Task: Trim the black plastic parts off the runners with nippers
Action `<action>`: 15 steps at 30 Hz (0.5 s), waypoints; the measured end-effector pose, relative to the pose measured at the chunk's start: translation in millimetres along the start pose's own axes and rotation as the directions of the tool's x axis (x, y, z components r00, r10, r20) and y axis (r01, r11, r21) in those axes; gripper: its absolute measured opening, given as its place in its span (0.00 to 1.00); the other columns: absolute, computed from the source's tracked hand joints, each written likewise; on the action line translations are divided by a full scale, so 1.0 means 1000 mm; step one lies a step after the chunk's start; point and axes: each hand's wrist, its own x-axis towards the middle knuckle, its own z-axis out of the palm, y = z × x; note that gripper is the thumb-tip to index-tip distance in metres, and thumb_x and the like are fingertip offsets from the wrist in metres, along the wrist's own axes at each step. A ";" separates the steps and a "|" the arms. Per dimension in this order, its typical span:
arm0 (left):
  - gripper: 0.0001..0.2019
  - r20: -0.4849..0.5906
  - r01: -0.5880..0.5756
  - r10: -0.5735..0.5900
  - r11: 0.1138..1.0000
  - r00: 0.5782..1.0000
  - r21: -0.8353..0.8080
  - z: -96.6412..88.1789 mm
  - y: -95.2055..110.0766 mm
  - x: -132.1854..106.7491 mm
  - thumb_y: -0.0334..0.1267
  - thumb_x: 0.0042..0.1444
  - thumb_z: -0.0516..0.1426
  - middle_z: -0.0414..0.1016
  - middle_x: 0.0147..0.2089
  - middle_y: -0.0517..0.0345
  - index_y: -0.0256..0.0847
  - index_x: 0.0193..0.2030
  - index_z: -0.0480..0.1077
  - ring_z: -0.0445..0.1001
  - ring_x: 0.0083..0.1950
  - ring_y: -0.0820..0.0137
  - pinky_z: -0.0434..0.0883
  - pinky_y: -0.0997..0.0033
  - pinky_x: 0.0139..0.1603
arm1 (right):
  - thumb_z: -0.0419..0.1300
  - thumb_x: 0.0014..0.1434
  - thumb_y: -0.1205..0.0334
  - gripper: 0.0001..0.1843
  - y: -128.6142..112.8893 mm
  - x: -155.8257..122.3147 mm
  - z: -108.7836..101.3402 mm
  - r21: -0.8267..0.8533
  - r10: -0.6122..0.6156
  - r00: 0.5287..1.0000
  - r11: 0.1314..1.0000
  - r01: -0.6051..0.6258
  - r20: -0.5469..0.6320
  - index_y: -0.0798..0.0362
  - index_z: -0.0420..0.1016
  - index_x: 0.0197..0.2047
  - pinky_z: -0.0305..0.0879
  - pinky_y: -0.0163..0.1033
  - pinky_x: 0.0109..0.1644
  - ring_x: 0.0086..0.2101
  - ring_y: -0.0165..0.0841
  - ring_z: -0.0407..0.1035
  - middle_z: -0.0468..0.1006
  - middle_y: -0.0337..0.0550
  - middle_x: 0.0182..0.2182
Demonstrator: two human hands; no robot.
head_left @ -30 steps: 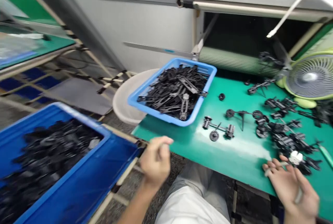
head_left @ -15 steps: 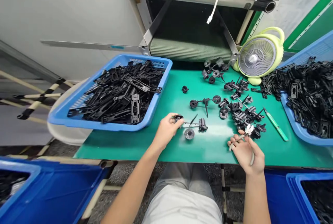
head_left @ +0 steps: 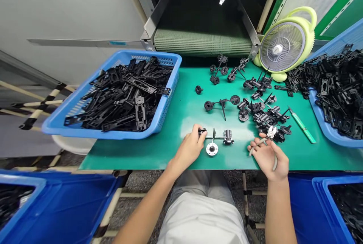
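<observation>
Blue plastic tote (head_left: 56, 202), lower left: black plastic parts inside. Light-blue basket (head_left: 85, 132), left of centre: heaped with black moulded frames. Green desk (head_left: 176, 123), bearing the items that follow. Left hand (head_left: 188, 149), centre: fingers closed, pinching one end of a black moulded assembly (head_left: 218, 137) lying flat on the desk. Round hub with white face (head_left: 211, 148): just below that assembly. Right hand (head_left: 268, 159): loosely curled around the grey handles of side cutters (head_left: 270, 132), tips pointing up and away. Loose black moulded assemblies (head_left: 263, 117): clustered just beyond the cutters. Green-handled knife (head_left: 302, 130): on the desk, right of the cluster. Lime-green desk fan (head_left: 282, 45): upper right. Second light-blue basket (head_left: 320, 125): far right, heaped with black frames.
</observation>
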 end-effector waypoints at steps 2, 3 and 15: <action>0.07 -0.023 -0.023 0.027 0.984 0.999 0.177 -0.009 0.001 0.000 0.43 0.62 0.49 0.67 0.21 0.62 0.44 0.39 0.61 0.69 0.22 0.66 0.59 0.72 0.23 | 0.63 0.54 0.52 0.12 0.000 0.000 0.000 0.017 0.003 1.000 1.000 -0.003 0.006 0.45 0.77 0.42 0.65 0.47 0.48 0.36 0.36 0.66 0.71 0.41 0.32; 0.07 -0.049 -0.017 0.029 0.976 0.998 0.218 -0.013 0.001 0.000 0.43 0.62 0.49 0.68 0.22 0.61 0.44 0.39 0.62 0.70 0.23 0.65 0.59 0.71 0.24 | 0.63 0.55 0.52 0.12 0.000 0.000 0.000 0.024 0.005 1.000 1.000 -0.005 0.008 0.45 0.77 0.42 0.65 0.47 0.48 0.36 0.36 0.66 0.71 0.41 0.32; 0.14 -0.325 -0.070 -0.172 0.786 0.930 -0.614 -0.022 -0.035 -0.002 0.50 0.59 0.52 0.67 0.20 0.68 0.42 0.43 0.59 0.63 0.17 0.76 0.59 0.79 0.17 | 0.62 0.55 0.51 0.13 -0.001 0.000 0.000 0.004 0.008 1.000 1.000 -0.008 0.020 0.44 0.76 0.42 0.65 0.51 0.49 0.36 0.38 0.66 0.71 0.42 0.32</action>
